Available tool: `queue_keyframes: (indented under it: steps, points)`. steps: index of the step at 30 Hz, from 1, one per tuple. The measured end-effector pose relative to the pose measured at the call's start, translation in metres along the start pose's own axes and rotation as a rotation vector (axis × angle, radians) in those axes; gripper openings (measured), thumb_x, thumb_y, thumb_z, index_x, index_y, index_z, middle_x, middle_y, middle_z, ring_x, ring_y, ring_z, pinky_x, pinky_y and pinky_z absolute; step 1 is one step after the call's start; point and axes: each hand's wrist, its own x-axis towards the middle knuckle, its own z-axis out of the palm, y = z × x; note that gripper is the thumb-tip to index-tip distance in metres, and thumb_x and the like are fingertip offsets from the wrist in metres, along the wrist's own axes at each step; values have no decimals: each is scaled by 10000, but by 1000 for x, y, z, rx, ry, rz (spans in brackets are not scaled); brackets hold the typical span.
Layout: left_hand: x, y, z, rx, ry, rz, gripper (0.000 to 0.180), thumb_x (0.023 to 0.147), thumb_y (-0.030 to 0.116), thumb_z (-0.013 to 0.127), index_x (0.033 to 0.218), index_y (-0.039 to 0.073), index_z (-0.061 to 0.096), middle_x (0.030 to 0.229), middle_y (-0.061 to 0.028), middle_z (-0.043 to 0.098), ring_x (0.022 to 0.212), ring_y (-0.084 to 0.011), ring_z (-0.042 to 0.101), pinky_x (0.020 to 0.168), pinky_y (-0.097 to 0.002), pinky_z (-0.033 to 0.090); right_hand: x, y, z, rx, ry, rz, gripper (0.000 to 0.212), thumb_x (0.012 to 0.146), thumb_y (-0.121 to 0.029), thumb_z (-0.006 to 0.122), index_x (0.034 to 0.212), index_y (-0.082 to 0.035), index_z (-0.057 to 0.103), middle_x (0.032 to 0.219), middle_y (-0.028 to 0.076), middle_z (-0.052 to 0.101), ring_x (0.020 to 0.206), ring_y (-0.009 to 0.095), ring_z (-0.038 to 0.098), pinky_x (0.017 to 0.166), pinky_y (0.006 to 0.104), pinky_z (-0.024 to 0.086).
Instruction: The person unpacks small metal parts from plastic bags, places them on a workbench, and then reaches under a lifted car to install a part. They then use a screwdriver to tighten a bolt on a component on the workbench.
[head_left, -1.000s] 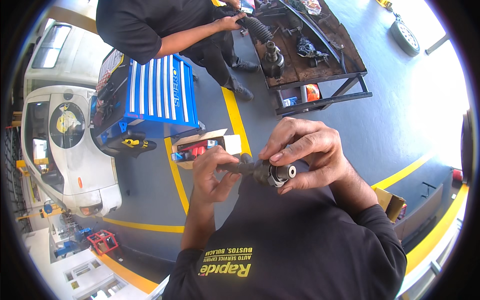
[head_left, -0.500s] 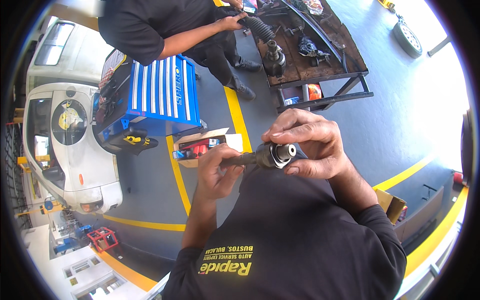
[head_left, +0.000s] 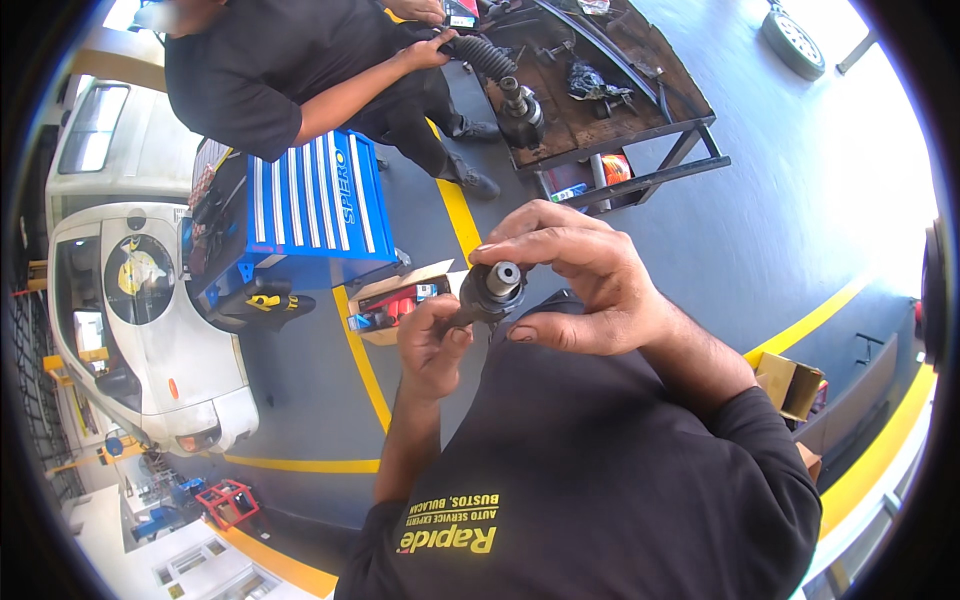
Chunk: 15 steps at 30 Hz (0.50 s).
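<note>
Over my chest, I hold a dark metal ball joint (head_left: pixel 490 292) with a round housing and a bright, hollow-tipped stud pointing up at me. My left hand (head_left: pixel 432 345) is closed around its rod side, hiding most of the rod. From the other side, my right hand (head_left: pixel 580 285) curls about the housing, fingertips at its upper rim and thumb by its lower edge. A person facing me grips a ribbed black boot (head_left: pixel 484 56) on a drive shaft, whose metal joint (head_left: pixel 521 113) rests on the workbench.
The wooden-topped workbench (head_left: pixel 570 140) carries metal parts and a plastic-wrapped piece. A blue tool cabinet (head_left: pixel 315 190) stands at the left, beside a white vehicle (head_left: pixel 180 340). An open cardboard box (head_left: pixel 400 300) sits on the floor past my left hand; another carton (head_left: pixel 790 385) lies at the right.
The ball joint has moved left and turned, so its stud now faces up at me and its rod is mostly hidden. Both hands stay at it. The view has shifted slightly.
</note>
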Motion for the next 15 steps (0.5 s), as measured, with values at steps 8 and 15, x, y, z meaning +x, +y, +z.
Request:
queue_keyframes:
  steps: [8,15]
  points:
    - [3,2,1,-38,13,1,294,1006,262,711,1061,-11,615,864,-26,645,746,-60,535,666,-240,412,3,-2,5,-46,16,-11,434,832,-120,860,1233,-33,718,1112,124,691,1055,246,687,892,379,570]
    - [6,2,-1,-22,-12,39,306,999,284,718,1034,-5,624,842,-27,654,751,-70,547,674,-245,411,4,-3,6,-18,6,-1,414,823,-119,875,1204,-48,727,1086,106,699,1026,225,693,873,368,577]
